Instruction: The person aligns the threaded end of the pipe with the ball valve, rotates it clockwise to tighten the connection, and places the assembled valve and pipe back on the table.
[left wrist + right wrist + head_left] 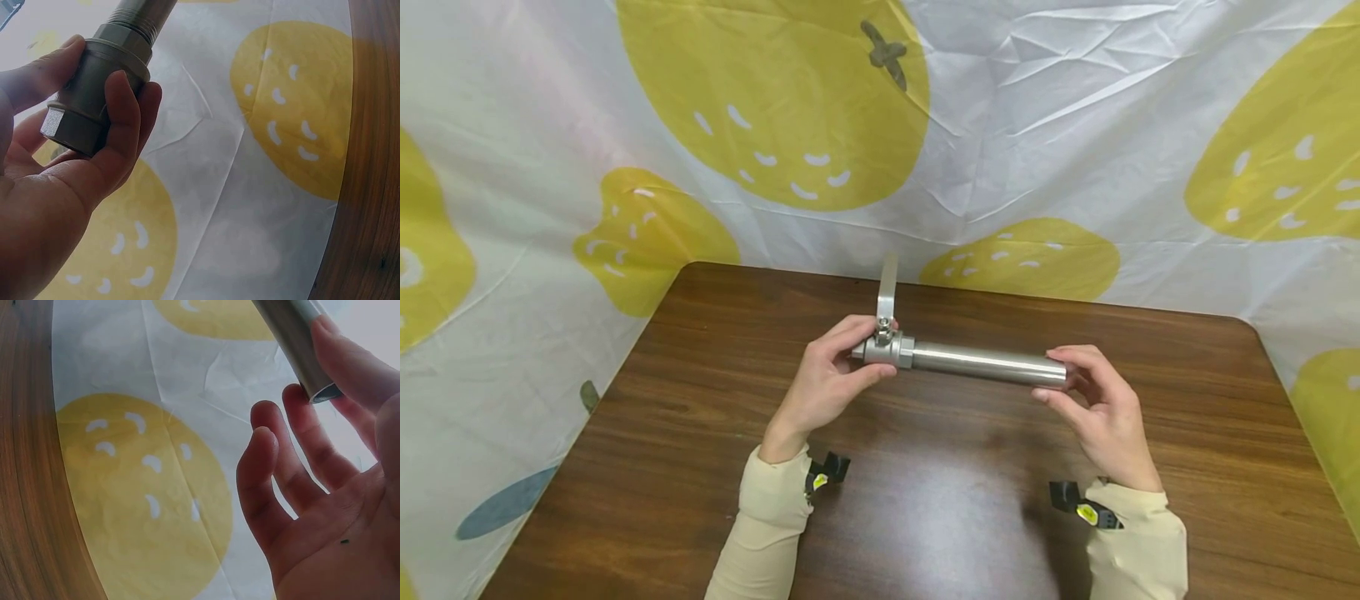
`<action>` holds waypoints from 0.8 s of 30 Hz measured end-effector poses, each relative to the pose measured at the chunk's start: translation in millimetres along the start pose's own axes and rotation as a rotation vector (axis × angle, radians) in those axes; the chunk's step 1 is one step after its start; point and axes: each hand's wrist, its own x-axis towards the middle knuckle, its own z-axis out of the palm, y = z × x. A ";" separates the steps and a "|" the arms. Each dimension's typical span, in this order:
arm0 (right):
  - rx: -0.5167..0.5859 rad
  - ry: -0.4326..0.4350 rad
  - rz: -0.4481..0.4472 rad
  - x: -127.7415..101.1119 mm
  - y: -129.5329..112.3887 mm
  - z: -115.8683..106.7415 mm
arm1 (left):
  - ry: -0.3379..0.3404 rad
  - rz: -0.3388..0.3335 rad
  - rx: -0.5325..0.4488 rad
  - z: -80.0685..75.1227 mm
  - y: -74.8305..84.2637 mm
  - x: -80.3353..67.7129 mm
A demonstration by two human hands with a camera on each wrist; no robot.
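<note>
Overhead, left hand point(823, 379) gripping valve point(886, 348), right hand point(1101, 408) pinching pipe point(988, 363), lever point(887, 287) unseen by wrist cameras

A: How many things are there?
B: One metal valve point(886, 348), one steel pipe point(985, 364), one wooden table point(925, 500), and two hands: left hand point(820, 383), right hand point(1101, 412).

steel ball valve point(886, 347) — flat lever handle upright, hex body, at the pipe's left end | steel pipe point(988, 364) — smooth, round, threaded into valve, lying level above the table, open right end
</note>
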 end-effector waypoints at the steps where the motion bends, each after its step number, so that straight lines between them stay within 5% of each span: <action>1: -0.026 -0.002 0.014 0.1 -0.5 -0.4 | -0.001 0.002 0.001 0.1 -0.1 0.2; 6: -0.136 -0.026 0.071 0.0 -3.8 -2.2 | -0.003 0.001 0.001 0.5 0.3 0.7; 24: -0.230 -0.042 0.175 -1.7 -7.3 -5.6 | -0.005 -0.004 -0.008 3.3 0.7 0.4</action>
